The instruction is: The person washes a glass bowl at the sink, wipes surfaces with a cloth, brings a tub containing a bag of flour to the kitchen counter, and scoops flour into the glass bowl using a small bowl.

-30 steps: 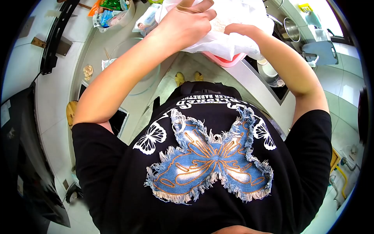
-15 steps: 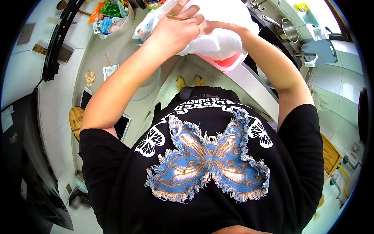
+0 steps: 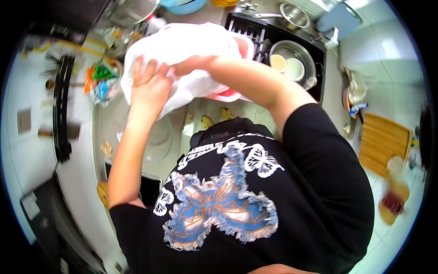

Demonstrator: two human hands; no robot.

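A large white plastic bag (image 3: 182, 43) lies bunched over a pink basin (image 3: 246, 48) at the top of the head view. My left hand (image 3: 153, 86) grips the bag's near left edge, its fingers bent and slightly blurred. My right hand (image 3: 186, 66) reaches leftward into the folds near my left hand, and its fingers are hidden there. Below my left hand, a clear round glass bowl (image 3: 171, 137) rests on the counter.
A stove with a steel pan (image 3: 308, 52) holding two bowls is right of the basin. Behind it stands a saucepan (image 3: 294, 17). Colourful packets (image 3: 105, 84) are at left, a blue basin (image 3: 185, 5) at the back, and a wooden board (image 3: 383, 141) at right.
The view has swung to the right, showing more of the stove. Both hands and the white bag now appear lower and further left, with more of the bag spread over the pink basin.
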